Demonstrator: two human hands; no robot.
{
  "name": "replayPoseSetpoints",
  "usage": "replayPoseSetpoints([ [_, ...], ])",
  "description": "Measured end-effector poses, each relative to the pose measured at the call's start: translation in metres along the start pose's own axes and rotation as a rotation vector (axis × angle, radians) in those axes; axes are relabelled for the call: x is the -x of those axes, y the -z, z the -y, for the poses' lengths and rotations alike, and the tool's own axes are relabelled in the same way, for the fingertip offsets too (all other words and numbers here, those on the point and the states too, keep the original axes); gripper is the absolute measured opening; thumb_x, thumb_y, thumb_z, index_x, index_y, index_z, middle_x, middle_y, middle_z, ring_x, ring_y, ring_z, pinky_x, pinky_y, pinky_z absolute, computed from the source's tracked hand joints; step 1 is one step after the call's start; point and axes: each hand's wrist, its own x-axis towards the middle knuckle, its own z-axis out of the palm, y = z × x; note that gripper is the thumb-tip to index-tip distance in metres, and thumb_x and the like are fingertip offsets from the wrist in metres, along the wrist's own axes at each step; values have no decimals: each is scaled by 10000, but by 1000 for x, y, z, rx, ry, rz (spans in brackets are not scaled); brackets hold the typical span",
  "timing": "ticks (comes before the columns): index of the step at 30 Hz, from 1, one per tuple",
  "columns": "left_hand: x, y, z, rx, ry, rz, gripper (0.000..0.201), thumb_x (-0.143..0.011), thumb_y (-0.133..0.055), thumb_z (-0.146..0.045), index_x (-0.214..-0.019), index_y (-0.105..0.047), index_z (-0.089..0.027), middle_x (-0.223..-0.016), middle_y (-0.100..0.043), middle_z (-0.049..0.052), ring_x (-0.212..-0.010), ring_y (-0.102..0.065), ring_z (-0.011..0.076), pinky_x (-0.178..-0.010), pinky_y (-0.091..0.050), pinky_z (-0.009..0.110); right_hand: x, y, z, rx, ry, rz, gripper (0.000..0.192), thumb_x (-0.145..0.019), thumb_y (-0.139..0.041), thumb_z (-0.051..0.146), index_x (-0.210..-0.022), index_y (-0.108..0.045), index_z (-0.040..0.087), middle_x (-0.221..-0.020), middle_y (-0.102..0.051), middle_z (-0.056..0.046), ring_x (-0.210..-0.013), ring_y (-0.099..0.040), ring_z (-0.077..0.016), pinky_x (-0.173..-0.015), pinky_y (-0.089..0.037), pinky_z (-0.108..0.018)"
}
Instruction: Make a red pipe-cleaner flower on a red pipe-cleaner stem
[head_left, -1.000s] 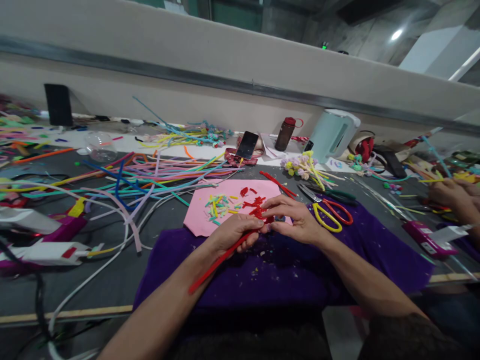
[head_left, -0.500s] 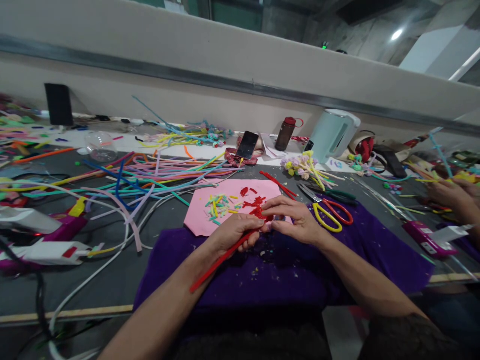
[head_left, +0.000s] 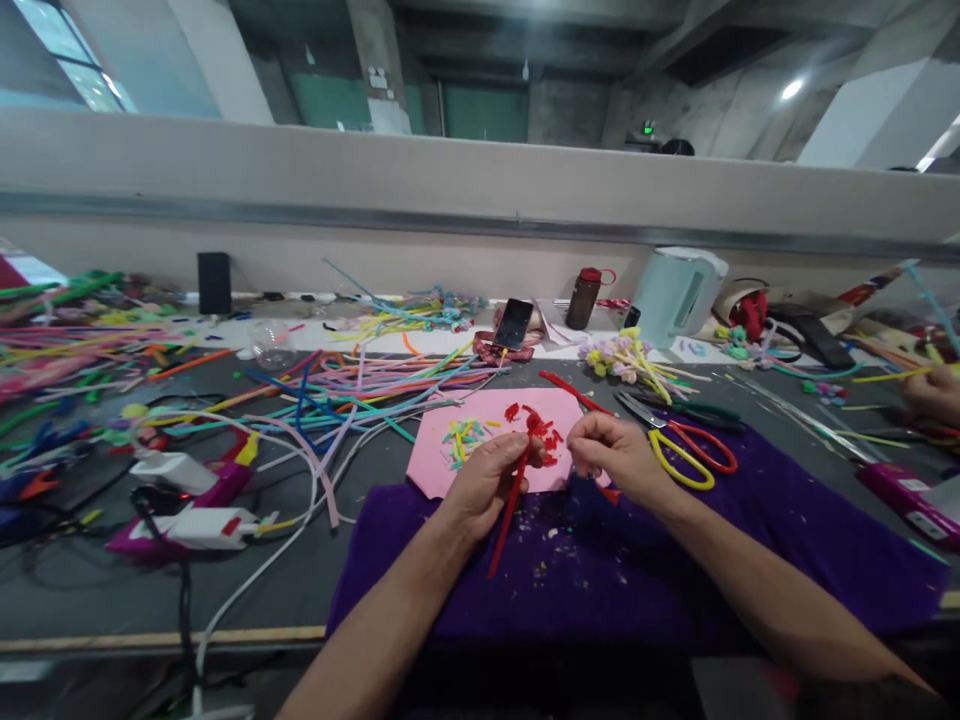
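My left hand grips a red pipe cleaner whose curled top end rises above my fingers, its straight tail pointing down over the purple cloth. My right hand is a short way to the right, fingers pinched together; whether it holds a small piece I cannot tell. Both hands hover at the near edge of a pink paper sheet strewn with short red and pastel cut bits.
Yellow- and red-handled scissors lie right of my right hand. Long pipe cleaners sprawl to the left, with glue guns and cables. A phone, bottle and kettle stand at the back. Another person's hand works far right.
The view tilted up and shifted. My hands have drawn apart, and the red pipe cleaner has swung from a slant to nearly upright in my left hand.
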Motion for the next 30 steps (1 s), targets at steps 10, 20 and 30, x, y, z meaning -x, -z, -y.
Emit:
replayPoseSetpoints([
  [10, -1, 0, -1, 104, -144, -45, 321, -661, -648, -413, -806, -655, -127, -747, -624, 41, -629, -550, 115, -545, -413, 221, -16, -37, 12, 44, -101, 346, 243, -775, -536, 358, -774, -617, 129, -652, -595, -1, -452, -530, -71, -372, -349, -157],
  [20, -1, 3, 2, 66, -116, -27, 332, -672, -646, -398, -854, -644, -121, -721, -614, 41, -605, -551, 124, -550, -423, 236, -18, -44, 4, 22, -91, 399, 287, -795, -519, 368, -620, -519, 141, -472, -527, 44, -387, -488, -63, -365, -311, -156],
  [30, 5, -1, 5, -95, -79, 77, 297, -642, -675, -350, -831, -675, -121, -775, -643, 50, -619, -552, 109, -624, -398, 236, -4, -9, 13, -39, -240, 624, 284, -807, -499, 391, -788, -595, 124, -626, -616, -9, -440, -546, -76, -378, -346, -169],
])
